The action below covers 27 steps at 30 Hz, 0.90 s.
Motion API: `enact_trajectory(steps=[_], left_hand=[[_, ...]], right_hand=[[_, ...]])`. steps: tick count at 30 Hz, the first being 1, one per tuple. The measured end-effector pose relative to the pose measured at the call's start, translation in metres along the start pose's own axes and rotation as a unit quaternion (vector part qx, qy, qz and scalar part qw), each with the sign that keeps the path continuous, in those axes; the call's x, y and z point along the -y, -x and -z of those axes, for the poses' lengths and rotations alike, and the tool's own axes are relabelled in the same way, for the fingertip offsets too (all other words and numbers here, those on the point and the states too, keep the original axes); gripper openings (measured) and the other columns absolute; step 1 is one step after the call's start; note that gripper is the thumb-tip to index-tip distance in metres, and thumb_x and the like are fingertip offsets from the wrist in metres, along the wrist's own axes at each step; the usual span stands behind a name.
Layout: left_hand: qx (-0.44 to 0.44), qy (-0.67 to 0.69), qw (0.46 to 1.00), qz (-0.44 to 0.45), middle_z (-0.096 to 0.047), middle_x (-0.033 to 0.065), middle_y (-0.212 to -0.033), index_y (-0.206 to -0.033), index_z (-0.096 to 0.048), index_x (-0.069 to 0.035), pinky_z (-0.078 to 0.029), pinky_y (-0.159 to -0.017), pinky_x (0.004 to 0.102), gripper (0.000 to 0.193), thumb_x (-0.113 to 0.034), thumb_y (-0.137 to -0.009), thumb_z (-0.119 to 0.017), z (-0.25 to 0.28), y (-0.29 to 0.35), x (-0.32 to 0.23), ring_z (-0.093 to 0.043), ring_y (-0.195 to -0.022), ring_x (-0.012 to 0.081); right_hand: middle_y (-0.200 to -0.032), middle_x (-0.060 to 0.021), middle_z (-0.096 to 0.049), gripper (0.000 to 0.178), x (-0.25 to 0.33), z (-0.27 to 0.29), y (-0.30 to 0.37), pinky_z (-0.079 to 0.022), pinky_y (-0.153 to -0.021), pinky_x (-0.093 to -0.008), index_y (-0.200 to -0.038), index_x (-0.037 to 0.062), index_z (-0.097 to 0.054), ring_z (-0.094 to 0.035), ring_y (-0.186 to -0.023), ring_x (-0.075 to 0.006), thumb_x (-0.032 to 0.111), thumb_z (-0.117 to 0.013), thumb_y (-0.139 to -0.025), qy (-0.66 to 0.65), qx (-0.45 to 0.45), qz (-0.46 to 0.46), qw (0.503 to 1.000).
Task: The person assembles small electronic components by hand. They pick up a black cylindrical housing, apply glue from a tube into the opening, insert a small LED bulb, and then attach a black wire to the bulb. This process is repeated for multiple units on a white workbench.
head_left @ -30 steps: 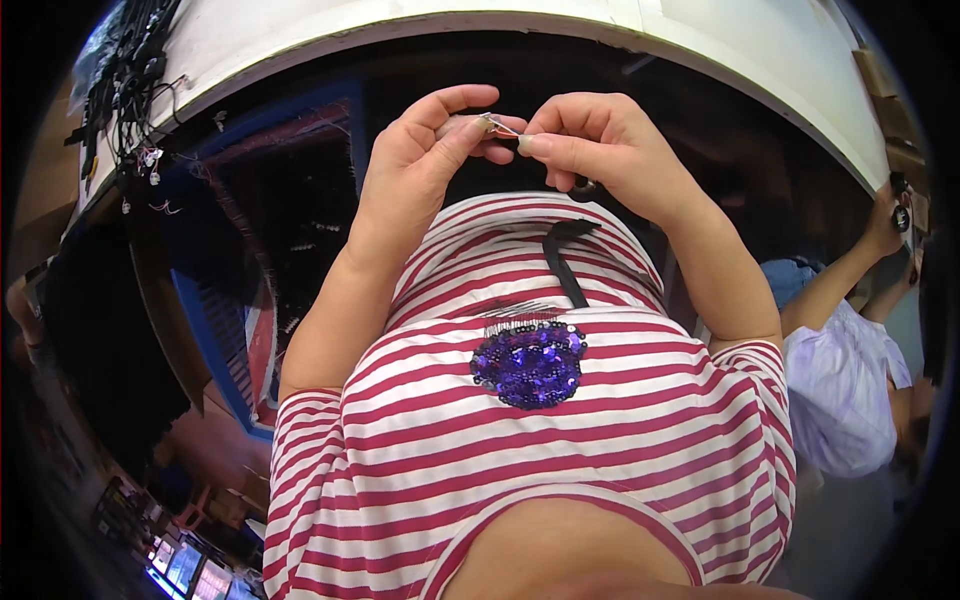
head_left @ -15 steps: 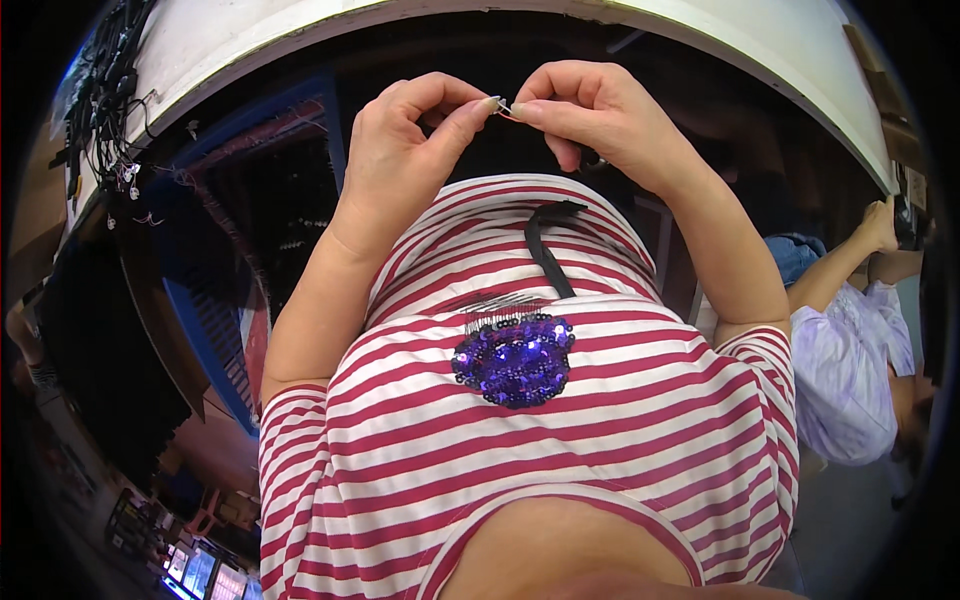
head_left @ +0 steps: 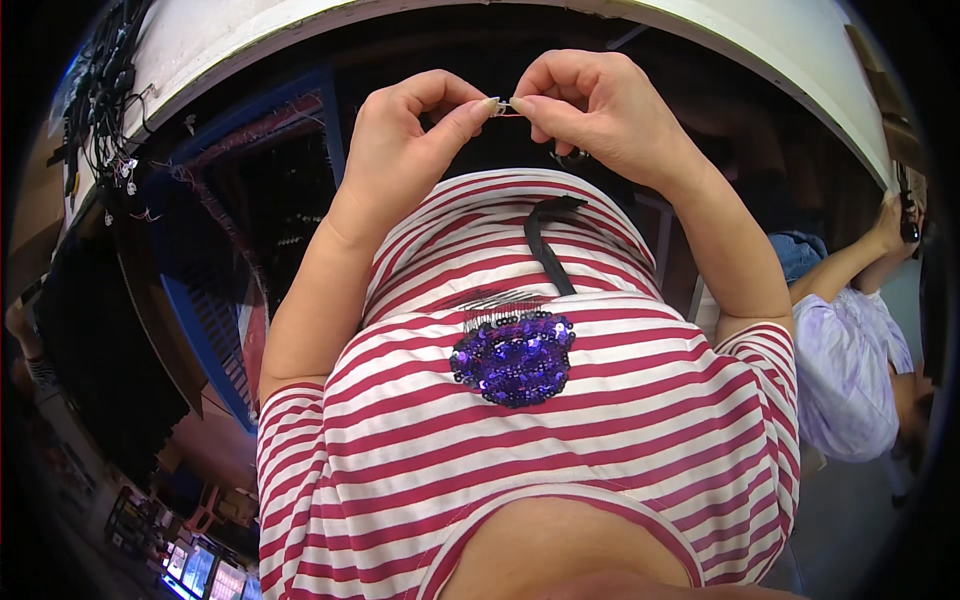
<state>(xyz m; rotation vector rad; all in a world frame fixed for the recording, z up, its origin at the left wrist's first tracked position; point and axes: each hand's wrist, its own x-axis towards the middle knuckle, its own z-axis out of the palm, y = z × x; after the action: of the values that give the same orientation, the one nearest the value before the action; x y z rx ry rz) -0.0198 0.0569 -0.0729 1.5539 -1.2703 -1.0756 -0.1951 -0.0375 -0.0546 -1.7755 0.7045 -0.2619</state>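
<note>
Between thumb and forefinger, my left hand [head_left: 405, 135] pinches a tiny whitish piece that looks like a plug [head_left: 497, 105]. Thin wires [head_left: 511, 115], one reddish-orange, run from it toward my right hand [head_left: 605, 115]. The fingertips of that hand are pinched together on the wires, close beside the left ones. Both hands are raised in front of my striped shirt, just short of the white table edge. Fingers cover much of the small piece, so its exact form cannot be made out.
A white tabletop [head_left: 250, 40] curves across the far side. At its left end hangs a bundle of black cables [head_left: 105, 90] with small white ends [head_left: 127, 172]. A blue plastic crate [head_left: 205, 320] stands at left. On the right sits another person in a lavender shirt [head_left: 845, 375].
My right hand has risen slightly and its lower fingers have curled in. The wires between the fingertips lie more level. My left hand has barely moved. The other person's hand now holds something black.
</note>
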Motion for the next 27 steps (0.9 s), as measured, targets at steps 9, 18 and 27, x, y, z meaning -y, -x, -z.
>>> enact_trajectory(steps=[9,18,27], left_hand=[[0.086,0.276,0.954,0.077,-0.059,0.0010,-0.080,-0.090,-0.060,-0.003,-0.042,-0.069,0.0198,0.013,-0.014,-0.083,-0.060,0.004,-0.002,0.006,-0.053,-0.073,0.0073],[0.044,0.480,0.865,0.142,-0.057,0.0013,-0.077,-0.090,-0.059,-0.005,-0.040,-0.066,0.0213,0.011,-0.015,-0.085,-0.059,-0.009,-0.005,0.014,-0.051,-0.070,0.0071],[0.137,0.161,0.974,0.087,-0.060,0.0002,-0.079,-0.084,-0.063,-0.003,-0.038,-0.070,0.0186,0.016,-0.019,-0.079,-0.065,0.016,-0.015,-0.010,-0.051,-0.075,0.0057]], right_hand=[[-0.070,-0.0032,-0.060,0.019,-0.004,0.003,-0.004,-0.047,-0.059,-0.0193,-0.088,-0.0002,-0.061,-0.057,-0.064,-0.0076,0.018,-0.058,-0.085,-0.181,0.044,-0.023,0.982],[-0.082,-0.0059,-0.060,0.017,-0.014,-0.025,0.004,-0.047,-0.062,-0.0196,-0.096,0.0000,-0.057,-0.059,-0.072,-0.0080,0.006,-0.059,-0.081,-0.057,-0.149,0.155,0.975],[-0.070,-0.0016,-0.059,0.012,-0.016,-0.004,0.001,-0.042,-0.056,-0.0174,-0.091,0.0003,-0.061,-0.053,-0.063,-0.0045,0.009,-0.059,-0.082,-0.082,-0.029,0.103,0.991]])
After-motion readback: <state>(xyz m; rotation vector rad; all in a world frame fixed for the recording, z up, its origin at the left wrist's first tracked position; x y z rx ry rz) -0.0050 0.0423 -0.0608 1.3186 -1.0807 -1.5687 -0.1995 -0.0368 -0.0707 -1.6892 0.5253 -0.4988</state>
